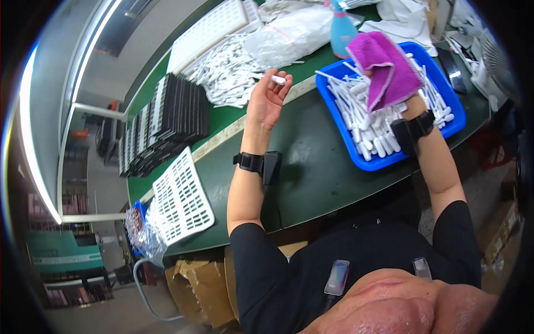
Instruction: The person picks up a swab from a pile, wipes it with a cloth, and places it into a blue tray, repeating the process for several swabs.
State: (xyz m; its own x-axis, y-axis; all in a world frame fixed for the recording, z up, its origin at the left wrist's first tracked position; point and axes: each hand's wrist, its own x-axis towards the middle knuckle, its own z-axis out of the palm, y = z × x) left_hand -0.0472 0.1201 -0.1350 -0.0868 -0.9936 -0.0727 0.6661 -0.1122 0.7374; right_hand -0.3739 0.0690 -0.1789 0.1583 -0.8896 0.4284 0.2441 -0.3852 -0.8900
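My left hand (268,96) is raised above the green table (311,161), palm toward me, pinching a small white plastic piece (278,79) at its fingertips. My right hand (409,106) is lifted over the blue tray (384,162) and grips a magenta cloth (385,67), which hides most of the hand. The blue tray holds several white stick-shaped plastic parts (361,111). Both wrists wear black bands with a small black device.
A loose heap of white parts (228,72) lies beyond the left hand. Stacks of black trays (161,122) and a white grid tray (181,200) are on the left. A blue spray bottle (342,30), clear bags and a white grid tray stand at the back. Cardboard boxes sit below the table.
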